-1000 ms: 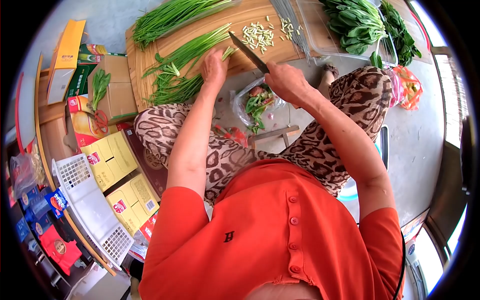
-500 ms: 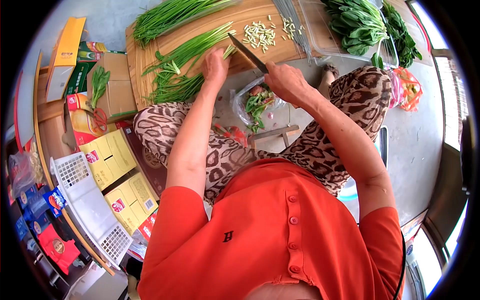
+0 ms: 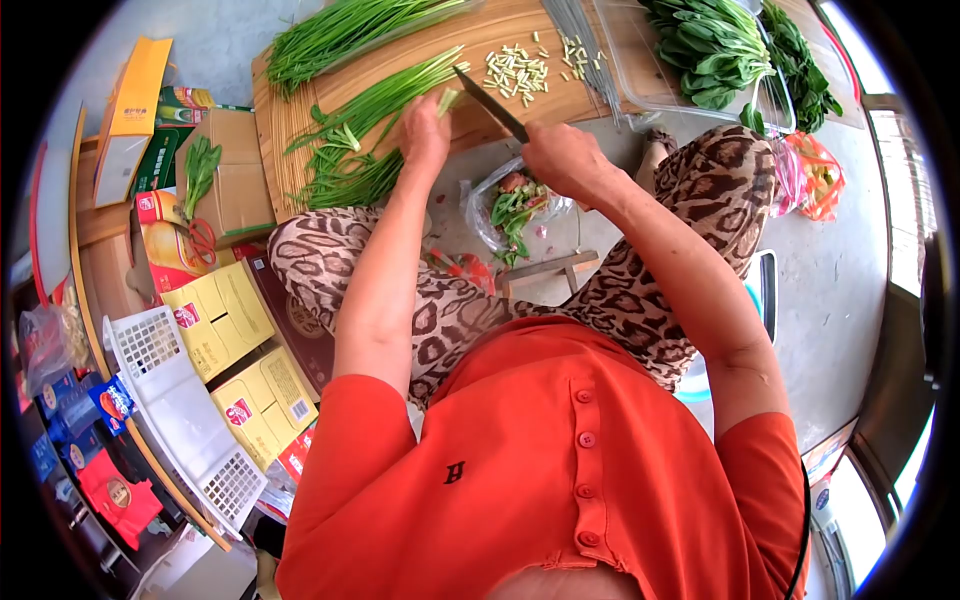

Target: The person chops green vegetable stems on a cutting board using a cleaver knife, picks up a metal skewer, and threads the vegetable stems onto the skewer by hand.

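Head view: at the near edge of the wooden board (image 3: 470, 35), your left hand (image 3: 425, 132) has its fingers closed around pale-ended stalks (image 3: 449, 100). Your right hand (image 3: 568, 155), just off the board's near edge, has its fingers wrapped around the handle of a knife (image 3: 495, 106), its tip above the board. Chopped pieces (image 3: 516, 74) lie on the board's right part; loose green stalks (image 3: 395, 93) lie on its left part.

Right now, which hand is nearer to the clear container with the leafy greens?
Right. The right hand, holding the knife, is below and left of the clear container in the picture; the left hand, holding pale stalks, is much farther left.
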### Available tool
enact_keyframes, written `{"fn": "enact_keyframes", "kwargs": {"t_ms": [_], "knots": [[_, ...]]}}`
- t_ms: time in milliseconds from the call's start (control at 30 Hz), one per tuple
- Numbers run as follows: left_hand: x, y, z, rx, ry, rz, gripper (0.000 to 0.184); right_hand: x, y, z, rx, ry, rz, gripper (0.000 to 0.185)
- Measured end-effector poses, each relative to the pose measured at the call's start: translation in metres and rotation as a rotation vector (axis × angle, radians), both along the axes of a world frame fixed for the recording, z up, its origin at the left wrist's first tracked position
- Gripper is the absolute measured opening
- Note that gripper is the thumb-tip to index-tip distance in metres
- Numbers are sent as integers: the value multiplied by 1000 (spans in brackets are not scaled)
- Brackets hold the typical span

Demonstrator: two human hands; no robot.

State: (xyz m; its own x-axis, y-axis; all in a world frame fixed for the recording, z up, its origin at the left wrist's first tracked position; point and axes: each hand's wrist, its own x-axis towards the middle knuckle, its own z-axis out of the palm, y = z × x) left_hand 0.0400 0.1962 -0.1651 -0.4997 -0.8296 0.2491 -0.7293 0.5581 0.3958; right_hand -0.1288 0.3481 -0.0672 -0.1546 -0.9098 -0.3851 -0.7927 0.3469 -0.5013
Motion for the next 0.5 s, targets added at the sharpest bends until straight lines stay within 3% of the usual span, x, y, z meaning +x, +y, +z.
{"fn": "enact_keyframes", "kwargs": {"t_ms": [167, 500], "knots": [[5, -29, -2, -51, 100, 83, 20, -17, 3, 1, 6, -8, -58, 27], [-5, -40, -11, -27, -20, 108, 31, -20, 9, -10, -86, -47, -87, 28]]}}
